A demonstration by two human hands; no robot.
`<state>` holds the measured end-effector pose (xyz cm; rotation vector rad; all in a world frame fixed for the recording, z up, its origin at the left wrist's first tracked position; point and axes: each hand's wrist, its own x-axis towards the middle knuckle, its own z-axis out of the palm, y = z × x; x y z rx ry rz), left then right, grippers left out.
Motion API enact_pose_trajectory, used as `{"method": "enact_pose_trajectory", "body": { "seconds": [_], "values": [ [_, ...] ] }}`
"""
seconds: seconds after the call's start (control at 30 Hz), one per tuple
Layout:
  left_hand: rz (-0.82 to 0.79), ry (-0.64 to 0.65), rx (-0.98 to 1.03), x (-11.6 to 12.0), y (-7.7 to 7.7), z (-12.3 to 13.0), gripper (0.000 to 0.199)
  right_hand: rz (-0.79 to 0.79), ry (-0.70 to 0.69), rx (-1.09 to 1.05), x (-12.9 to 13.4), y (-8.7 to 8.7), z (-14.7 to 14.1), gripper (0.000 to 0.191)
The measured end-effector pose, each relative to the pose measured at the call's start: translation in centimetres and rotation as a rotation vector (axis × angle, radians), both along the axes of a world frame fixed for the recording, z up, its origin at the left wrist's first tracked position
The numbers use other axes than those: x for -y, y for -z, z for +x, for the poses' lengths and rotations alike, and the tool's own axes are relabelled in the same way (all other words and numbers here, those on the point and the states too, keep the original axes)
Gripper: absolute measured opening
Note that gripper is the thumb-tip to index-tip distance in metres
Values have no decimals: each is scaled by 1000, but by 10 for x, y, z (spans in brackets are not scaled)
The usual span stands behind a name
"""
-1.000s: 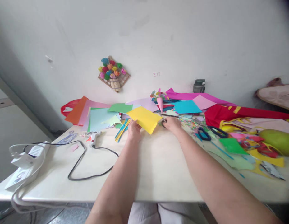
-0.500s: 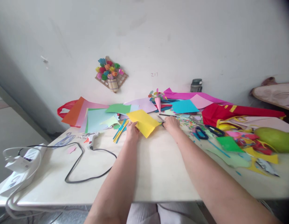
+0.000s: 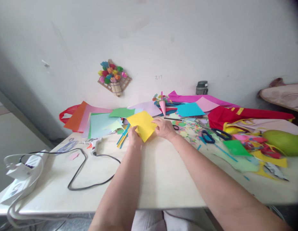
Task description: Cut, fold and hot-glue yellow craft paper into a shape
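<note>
The right hand (image 3: pixel 164 129) has left the small dark-handled metal scissors (image 3: pixel 177 125) and come across to the right edge of the bright yellow square-cornered paper sheet (image 3: pixel 142 123). A moment ago it had the scissors at that side of the sheet; now one dark loop shows just past the wrist, seemingly set down on the pale cream table (image 3: pixel 168 173), blades not visible. The left hand (image 3: pixel 134 136) has stayed closed on the sheet's near left edge, so both hands now grip the paper, fingers pinched at opposite sides. I take this as a switch from tool work to handling the paper itself. The sheet is at the middle of the table, tilted, one corner toward the person; whether that corner touches the surface, I cannot tell. Narrow blue and yellow paper strips (image 3: pixel 123 136) lie just left of the left hand, and multicoloured small paper scraps (image 3: pixel 187 128) spread beyond the right
</note>
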<state>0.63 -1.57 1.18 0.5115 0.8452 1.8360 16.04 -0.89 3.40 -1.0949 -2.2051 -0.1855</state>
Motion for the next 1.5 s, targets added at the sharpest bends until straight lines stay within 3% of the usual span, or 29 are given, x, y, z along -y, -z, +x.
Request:
{"method": "enact_pose_trajectory", "body": {
  "seconds": [0.23, 0.37, 0.6, 0.8, 0.97, 1.07, 1.17, 1.33, 1.5],
  "values": [
    [1, -117, -1, -1, -2, -6, 8, 57, -249, 220, 17, 6, -25, 38],
    [-21, -127, -2, -1, -2, -4, 2, 82, -230, 182, 6, 11, -20, 26],
    [-109, -248, -3, -7, 1, -13, 15, -94, -120, 91, -21, 23, 6, 21],
    [-268, -157, -161, -7, 5, -19, 19, -210, -59, 132, -34, 36, 21, 23],
    [-307, -144, -286, -8, 10, -18, 19, -127, -66, 126, -35, 35, 26, 22],
    [-325, -142, -312, -6, 7, -17, 33, -94, -102, 116, -36, 31, 26, 12],
    [-319, -83, -346, -1, 2, -17, 48, -142, -67, 11, -39, 29, 27, 11],
    [-190, 96, -380, 3, -1, -24, 21, -365, 81, -269, -43, 28, 33, 23],
    [-3, 141, -421, 1, 2, -27, 28, -531, -57, -585, -46, 31, 40, 43]
  ]
}}
